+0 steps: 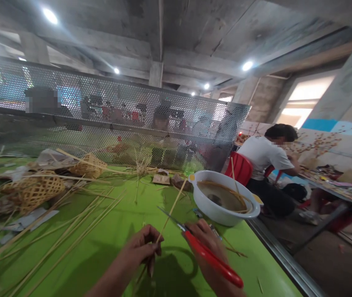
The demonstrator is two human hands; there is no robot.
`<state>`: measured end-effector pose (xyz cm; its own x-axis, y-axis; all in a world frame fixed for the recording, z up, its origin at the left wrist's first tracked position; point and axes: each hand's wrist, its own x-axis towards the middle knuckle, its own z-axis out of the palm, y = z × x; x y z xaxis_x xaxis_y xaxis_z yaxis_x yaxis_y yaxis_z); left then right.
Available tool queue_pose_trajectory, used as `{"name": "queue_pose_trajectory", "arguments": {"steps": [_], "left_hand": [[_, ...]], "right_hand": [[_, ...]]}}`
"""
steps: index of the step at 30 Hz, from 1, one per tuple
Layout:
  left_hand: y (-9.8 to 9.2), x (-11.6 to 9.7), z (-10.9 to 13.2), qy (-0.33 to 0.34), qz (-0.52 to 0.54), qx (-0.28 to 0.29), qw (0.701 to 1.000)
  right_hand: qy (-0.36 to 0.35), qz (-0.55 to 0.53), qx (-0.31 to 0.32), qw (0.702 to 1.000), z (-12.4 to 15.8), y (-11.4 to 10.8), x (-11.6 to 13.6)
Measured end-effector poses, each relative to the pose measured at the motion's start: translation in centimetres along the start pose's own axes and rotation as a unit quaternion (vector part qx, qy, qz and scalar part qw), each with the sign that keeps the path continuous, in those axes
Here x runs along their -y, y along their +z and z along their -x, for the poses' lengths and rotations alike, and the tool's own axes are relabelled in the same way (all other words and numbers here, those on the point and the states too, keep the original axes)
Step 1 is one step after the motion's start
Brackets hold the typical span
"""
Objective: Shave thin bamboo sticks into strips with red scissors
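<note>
My left hand (143, 249) pinches a thin bamboo strip (172, 207) between thumb and fingers. The strip slants up and away, its far end close to the basin, and its lower end passes beneath my hand. In my right hand (208, 243) is a pair of scissors (210, 258) with red handles. Their pointed metal blades reach left towards the strip; whether they touch it I cannot tell. Part of my right hand is hidden behind the red handle.
A white basin (207, 208) of brownish water stands at the right, with strips soaking in it. Woven bamboo baskets (41, 190) and long loose strips (80, 231) lie on the left of the green table (102, 255). A perforated metal screen (126, 123) runs behind. A person (256, 154) sits at another table.
</note>
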<state>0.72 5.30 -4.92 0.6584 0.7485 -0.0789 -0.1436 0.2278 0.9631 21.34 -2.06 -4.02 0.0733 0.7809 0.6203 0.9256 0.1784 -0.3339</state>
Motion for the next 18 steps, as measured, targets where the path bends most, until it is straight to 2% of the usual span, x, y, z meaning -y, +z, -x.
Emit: {"name": "queue_pose_trajectory", "arguments": {"steps": [3, 6, 8, 11, 14, 18], "left_hand": [[-0.2, -0.1, 0.3, 0.0, 0.031, 0.009, 0.999], [-0.2, 0.3, 0.3, 0.001, 0.044, -0.01, 0.999], [-0.3, 0.7, 0.1, 0.001, 0.027, -0.038, 0.999], [-0.6, 1.2, -0.4, -0.01, -0.017, -0.053, 0.998], [-0.8, 1.4, -0.5, -0.024, -0.023, -0.039, 0.999], [-0.5, 1.0, -0.2, -0.018, 0.045, -0.022, 0.999]], "right_hand": [[-0.003, 0.0, 0.022, 1.0, 0.2, 0.3, -0.8], [-0.029, 0.029, 0.053, 0.998, 0.7, 1.1, -0.4], [-0.06, 0.055, 0.081, 0.993, 1.0, 1.7, 0.1], [-0.098, 0.088, 0.085, 0.988, 1.0, 2.0, 0.2], [-0.071, 0.11, 0.072, 0.989, 0.6, 1.4, -0.3], [-0.038, 0.101, 0.047, 0.993, 0.4, 0.4, -1.0]]}}
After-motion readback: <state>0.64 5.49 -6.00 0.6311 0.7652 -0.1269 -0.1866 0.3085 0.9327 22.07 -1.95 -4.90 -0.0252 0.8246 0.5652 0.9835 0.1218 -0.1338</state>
